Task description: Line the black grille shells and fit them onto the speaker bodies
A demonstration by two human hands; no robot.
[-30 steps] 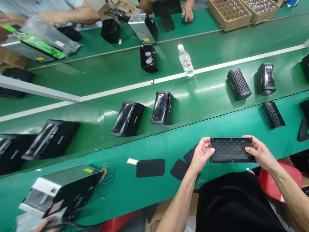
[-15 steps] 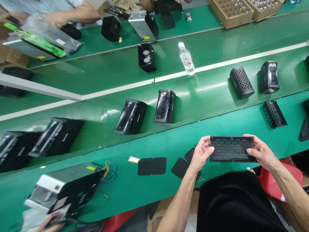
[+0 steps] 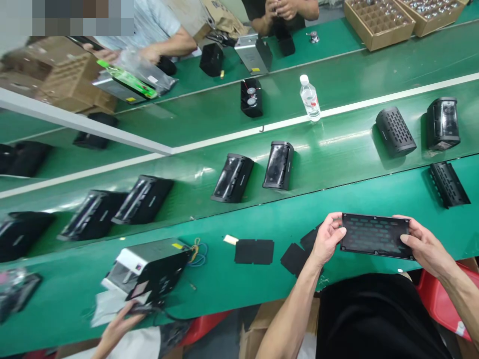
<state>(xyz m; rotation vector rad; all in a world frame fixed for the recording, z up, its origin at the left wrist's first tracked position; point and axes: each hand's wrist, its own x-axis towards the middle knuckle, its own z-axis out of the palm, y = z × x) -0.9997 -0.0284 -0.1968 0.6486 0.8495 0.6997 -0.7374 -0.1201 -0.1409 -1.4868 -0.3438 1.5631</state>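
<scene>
Between both hands I hold a black perforated speaker grille panel (image 3: 376, 237), level above the green workbench edge. My left hand (image 3: 329, 239) pinches its left end, thumb on the face. My right hand (image 3: 424, 244) grips the right end the same way, thumb across the corner. Dark mesh shows over the slots, with small tabs along the rim. To the left of my left hand lie black mesh sheets (image 3: 254, 252), some partly hidden by my forearm. A slotted black cover (image 3: 449, 184) rests on the bench beyond my right hand.
Black speakers (image 3: 232, 178) stand along the green conveyor (image 3: 329, 164). A water bottle (image 3: 310, 99) is near the white line. A metal-cased machine (image 3: 149, 269) sits at left, a co-worker's hand (image 3: 121, 321) beside it. Co-workers sit across; boxes of round parts (image 3: 379, 25) stand at back right.
The view has swung left, so things sit farther right in the picture. The panel stays in both my hands and now tilts slightly, its right end lower.
</scene>
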